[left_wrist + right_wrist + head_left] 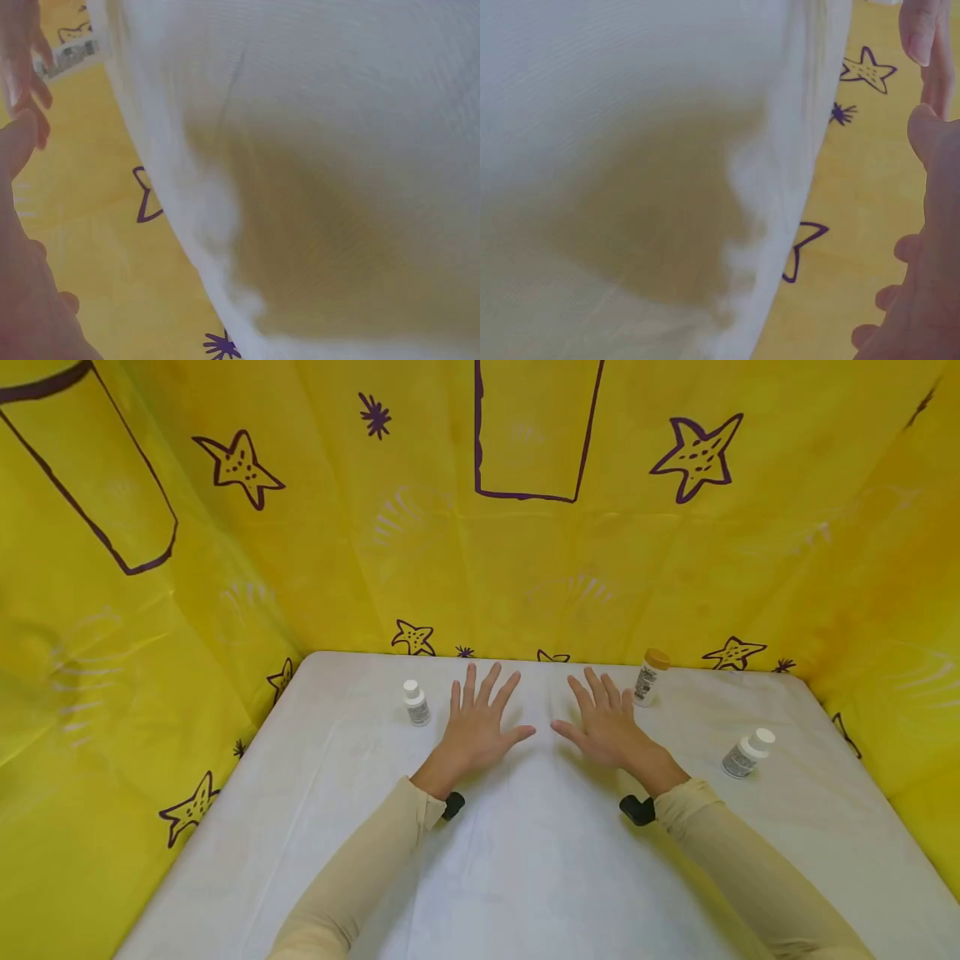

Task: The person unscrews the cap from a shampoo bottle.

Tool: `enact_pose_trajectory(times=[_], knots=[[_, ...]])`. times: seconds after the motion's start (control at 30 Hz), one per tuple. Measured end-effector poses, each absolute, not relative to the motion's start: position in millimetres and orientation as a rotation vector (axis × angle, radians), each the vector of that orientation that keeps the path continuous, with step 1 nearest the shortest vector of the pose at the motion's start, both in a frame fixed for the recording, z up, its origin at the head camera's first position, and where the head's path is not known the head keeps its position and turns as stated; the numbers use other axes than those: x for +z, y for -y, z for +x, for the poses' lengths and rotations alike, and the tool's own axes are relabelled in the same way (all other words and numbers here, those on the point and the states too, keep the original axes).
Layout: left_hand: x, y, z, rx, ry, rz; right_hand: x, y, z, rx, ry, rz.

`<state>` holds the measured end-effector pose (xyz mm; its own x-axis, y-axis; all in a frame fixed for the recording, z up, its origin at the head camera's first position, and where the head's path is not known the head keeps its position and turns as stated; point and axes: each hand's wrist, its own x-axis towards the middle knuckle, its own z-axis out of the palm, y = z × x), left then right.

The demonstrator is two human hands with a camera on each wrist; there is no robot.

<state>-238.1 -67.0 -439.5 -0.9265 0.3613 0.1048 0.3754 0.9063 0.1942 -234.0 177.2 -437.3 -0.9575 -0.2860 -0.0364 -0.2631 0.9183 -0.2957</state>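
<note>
Both hands are spread palm down over the white table, side by side with thumbs pointing at each other, and neither holds anything. The left hand (477, 731) has a small white bottle (416, 703) with a white cap standing just to its left. Close beyond the fingers of the right hand (606, 724) is a white bottle with an orange cap (650, 678). Farther right, another white-capped bottle (748, 753) stands on the table. In the left wrist view, the left hand (34, 292) shows at the left edge; the right hand (937, 262) shows at the right edge of its own wrist view.
The table (495, 877) has a white cover. Yellow cloth (465, 560) printed with dark starfish rises behind it and along both sides. Black wrist straps (637, 810) sit below the cream sleeves (367, 868). Hand shadows fall on the cover.
</note>
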Motion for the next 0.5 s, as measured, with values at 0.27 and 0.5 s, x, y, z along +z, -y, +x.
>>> enact_pose_trajectory(times=[0.27, 0.5], knots=[[-426.9, 74.5, -240.6, -0.382, 2.914, -0.554, -430.0, -165.9, -238.7, -0.649, -2.980, -0.488], [-418.4, 87.0, -244.7, -0.469, 2.766, -0.512, -421.1, -153.4, -240.0, -0.791, -2.973, -0.526]])
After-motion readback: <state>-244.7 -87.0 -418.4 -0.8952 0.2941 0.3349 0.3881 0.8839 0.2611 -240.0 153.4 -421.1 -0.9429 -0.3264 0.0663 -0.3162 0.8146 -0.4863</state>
